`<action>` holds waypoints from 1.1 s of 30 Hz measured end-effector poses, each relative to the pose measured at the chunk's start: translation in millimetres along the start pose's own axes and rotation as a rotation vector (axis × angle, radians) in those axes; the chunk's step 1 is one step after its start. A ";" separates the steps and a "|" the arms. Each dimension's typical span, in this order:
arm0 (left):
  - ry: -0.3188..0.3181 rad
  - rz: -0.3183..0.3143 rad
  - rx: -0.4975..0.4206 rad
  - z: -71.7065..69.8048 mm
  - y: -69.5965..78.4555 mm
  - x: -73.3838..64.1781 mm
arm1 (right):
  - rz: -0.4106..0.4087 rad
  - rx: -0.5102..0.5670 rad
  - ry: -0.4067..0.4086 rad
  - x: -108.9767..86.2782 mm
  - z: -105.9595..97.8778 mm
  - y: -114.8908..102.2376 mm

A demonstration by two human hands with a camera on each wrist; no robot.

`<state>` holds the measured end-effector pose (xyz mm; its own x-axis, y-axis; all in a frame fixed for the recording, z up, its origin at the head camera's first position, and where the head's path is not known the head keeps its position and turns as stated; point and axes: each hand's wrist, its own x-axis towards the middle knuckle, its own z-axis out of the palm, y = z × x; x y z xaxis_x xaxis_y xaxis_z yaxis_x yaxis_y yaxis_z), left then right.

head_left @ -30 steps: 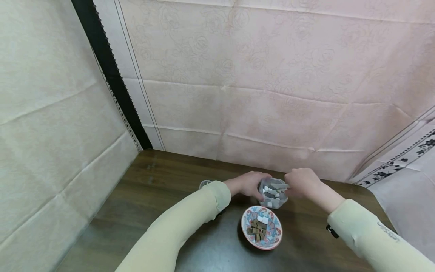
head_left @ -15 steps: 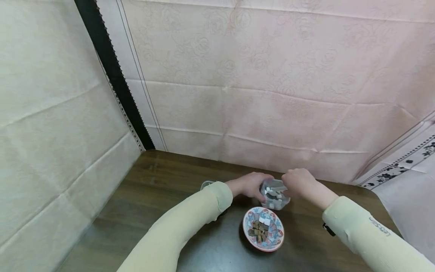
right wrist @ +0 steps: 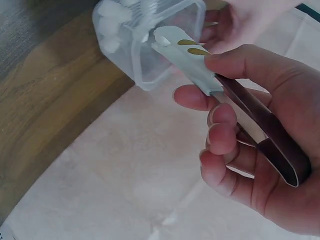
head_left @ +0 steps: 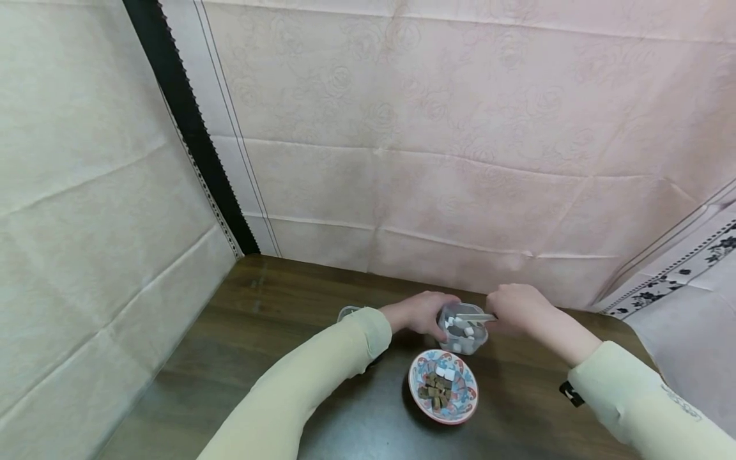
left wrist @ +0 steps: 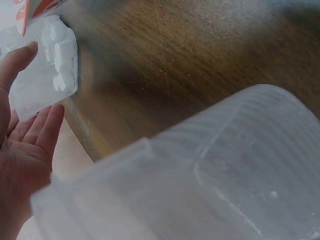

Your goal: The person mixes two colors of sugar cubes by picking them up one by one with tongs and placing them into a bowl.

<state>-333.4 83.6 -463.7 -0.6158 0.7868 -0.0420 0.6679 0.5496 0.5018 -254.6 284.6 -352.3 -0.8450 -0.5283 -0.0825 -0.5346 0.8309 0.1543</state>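
My left hand [head_left: 422, 311] holds a clear plastic container [head_left: 467, 349], thumb on the near side and fingers round the far side. White pieces [left wrist: 63, 57] lie along its inside. With my right hand [head_left: 517, 311] I grip small tongs [right wrist: 187, 60], thumb on top and fingers curled beneath. The tongs have dark handles and white ends with gold drop-shaped marks. Their tips reach over the container's opening, where a small white piece shows at the end. Just in front of the container stands a patterned bowl [head_left: 463, 399] with several brown cubes [head_left: 435, 391] and a few white ones.
A second clear container [left wrist: 200, 175] stands by my left wrist, mostly hidden by the sleeve in the head view. The brown wooden table [head_left: 270, 345] ends at a pale cloth wall [head_left: 374, 191] behind, with another cloth [head_left: 86, 255] on the left.
My right hand went slightly left, then back to the right with the tongs, which now show more plainly over the container. The left hand and the bowl stay where they were.
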 end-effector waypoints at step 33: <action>0.004 -0.014 0.018 3.2 -2.4 1.6 | -0.180 0.106 0.072 -73.8 0.4 -35.5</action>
<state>-334.6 84.5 -467.6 -0.6270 0.7777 -0.0454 0.6664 0.5656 0.4857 -173.4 294.2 -352.1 -0.7349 -0.6776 -0.0279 -0.6782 0.7339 0.0385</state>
